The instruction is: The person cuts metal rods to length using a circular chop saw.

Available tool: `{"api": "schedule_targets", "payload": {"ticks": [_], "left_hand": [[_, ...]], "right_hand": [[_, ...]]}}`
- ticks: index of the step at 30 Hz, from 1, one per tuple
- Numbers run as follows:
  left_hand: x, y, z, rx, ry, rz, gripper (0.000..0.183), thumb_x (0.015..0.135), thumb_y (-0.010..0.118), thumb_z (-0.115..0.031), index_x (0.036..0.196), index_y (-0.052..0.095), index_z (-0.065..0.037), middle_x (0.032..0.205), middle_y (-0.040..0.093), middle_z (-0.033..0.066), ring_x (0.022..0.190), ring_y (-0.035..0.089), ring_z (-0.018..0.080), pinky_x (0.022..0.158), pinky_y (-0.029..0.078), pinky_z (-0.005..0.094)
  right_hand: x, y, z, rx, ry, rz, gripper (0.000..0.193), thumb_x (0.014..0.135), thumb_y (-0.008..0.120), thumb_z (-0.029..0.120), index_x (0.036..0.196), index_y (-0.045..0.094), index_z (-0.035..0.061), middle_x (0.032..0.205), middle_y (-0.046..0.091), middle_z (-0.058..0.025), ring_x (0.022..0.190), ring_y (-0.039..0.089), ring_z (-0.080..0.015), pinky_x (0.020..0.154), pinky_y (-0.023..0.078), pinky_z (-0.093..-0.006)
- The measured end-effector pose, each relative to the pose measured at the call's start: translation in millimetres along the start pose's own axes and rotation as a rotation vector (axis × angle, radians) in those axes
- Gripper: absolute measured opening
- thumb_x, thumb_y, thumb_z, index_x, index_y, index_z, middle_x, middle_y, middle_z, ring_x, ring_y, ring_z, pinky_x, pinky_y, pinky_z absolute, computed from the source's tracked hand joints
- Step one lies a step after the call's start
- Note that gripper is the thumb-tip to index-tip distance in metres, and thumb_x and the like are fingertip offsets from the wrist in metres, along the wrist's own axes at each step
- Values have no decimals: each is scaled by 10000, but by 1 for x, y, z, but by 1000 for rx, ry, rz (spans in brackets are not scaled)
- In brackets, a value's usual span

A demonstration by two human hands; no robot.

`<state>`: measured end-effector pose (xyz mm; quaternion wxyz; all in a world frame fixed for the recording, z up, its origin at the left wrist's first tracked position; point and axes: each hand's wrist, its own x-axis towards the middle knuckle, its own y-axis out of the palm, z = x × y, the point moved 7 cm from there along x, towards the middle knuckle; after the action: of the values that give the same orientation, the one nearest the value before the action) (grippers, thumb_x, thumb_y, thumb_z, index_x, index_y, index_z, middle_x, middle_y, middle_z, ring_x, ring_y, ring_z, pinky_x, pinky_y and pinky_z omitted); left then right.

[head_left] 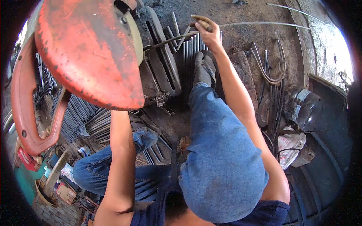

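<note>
A long, thin grey metal rod (264,22) is gripped at the far centre by the bare right hand (209,35), whose fingers are curled closed around it. The rod is stretched across the far side, from beside the pale, flat cutting disc (137,41) on the left to the dirt floor on the right. A small tan-brown piece (203,23), possibly leather or cloth, is held at the same fingers.

The disc is partly covered by a large, scuffed red metal guard (86,60), to whose left a red loop-shaped handle (23,88) is seen. The left forearm (122,143) is passed beneath the guard, by which the left hand is hidden; whether it is open or closed cannot be told.

Below the rod, a dark slotted metal base (166,56) is seen just right of the disc. Straight grey metal rods (77,113) are heaped at the left, and U-shaped bent metal rods (281,71) are laid at the right, near a clear plastic jug (304,109).
</note>
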<state>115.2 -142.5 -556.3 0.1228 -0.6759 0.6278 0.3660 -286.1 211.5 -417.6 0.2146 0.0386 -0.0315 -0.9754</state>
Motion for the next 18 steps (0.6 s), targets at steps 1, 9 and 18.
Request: {"api": "schedule_targets", "payload": {"ticks": [1,9,18], "left_hand": [[2,0,-2,3,3,7,481,885,658,-319,1271,500,-78,1295,497,78,1200,479,235,1063,383,353],[14,-2,-10,86,39,27,472,886,656,-315,1263,501,-78,1315,479,71,1211,467,228,1062,383,343],[25,-10,-26,162,98,52,461,887,654,-311,1255,502,-79,1338,458,63,1223,455,220,1059,383,332]], "right_hand": [[-2,-6,-2,104,43,-15,233,878,646,85,1094,666,1,944,706,-89,880,654,-127,798,520,-267],[-8,-13,-39,-148,129,-132,360,841,717,309,922,677,-40,832,693,-82,750,606,-120,682,487,-293],[-40,-8,-44,59,81,-180,269,792,735,225,900,692,-18,826,706,-77,745,641,-135,715,508,-295]]}}
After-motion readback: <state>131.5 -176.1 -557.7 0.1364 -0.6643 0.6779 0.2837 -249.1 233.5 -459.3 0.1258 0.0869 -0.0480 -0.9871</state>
